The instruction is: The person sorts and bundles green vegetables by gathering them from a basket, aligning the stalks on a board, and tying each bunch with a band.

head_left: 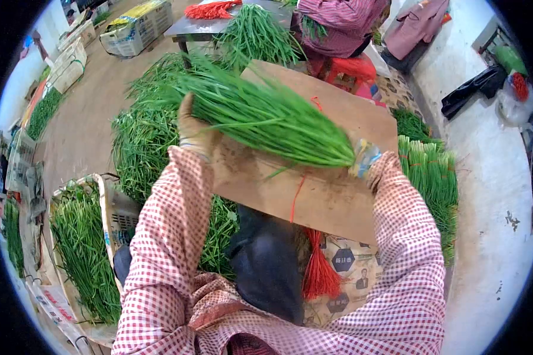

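Head view: untied green bunch (272, 118) above the board (337, 204).
My left hand (195, 129) touches its leaves (219, 97), fingers hidden; right hand (366, 158) meets its stems (336, 151), grip unclear. Banded bundles (429, 171) stand right, loose greens (139, 145) left.

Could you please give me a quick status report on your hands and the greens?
Right hand closed on stem end of green bundle; left hand at leafy end. Bundle over brown board, red tie beneath. No obstruction seen.
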The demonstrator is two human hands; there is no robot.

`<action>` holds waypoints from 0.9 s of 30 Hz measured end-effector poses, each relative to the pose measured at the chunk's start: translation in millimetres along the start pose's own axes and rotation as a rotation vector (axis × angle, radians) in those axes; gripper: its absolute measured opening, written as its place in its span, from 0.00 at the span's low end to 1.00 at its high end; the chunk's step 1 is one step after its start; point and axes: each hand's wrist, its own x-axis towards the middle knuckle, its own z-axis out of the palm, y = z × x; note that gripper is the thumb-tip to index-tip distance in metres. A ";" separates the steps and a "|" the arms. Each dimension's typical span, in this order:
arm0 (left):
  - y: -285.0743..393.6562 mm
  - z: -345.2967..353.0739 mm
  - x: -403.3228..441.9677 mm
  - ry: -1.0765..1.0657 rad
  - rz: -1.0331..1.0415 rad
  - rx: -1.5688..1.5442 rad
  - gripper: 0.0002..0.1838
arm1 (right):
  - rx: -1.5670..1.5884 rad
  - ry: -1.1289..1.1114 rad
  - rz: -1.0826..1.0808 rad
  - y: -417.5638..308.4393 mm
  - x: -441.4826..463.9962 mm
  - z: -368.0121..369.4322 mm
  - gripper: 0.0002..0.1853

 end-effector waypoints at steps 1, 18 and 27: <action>10.7 4.6 -4.5 0.073 -0.029 0.075 0.30 | 0.007 -0.004 -0.004 0.4 -4.7 5.5 0.44; -115.2 -8.7 -150.7 -1.125 0.167 2.056 0.14 | 0.089 0.019 -0.055 15.5 -38.1 14.1 0.49; -128.8 -28.4 -153.1 -1.112 0.114 2.235 0.24 | -0.049 -0.011 0.014 23.5 -65.2 30.6 0.52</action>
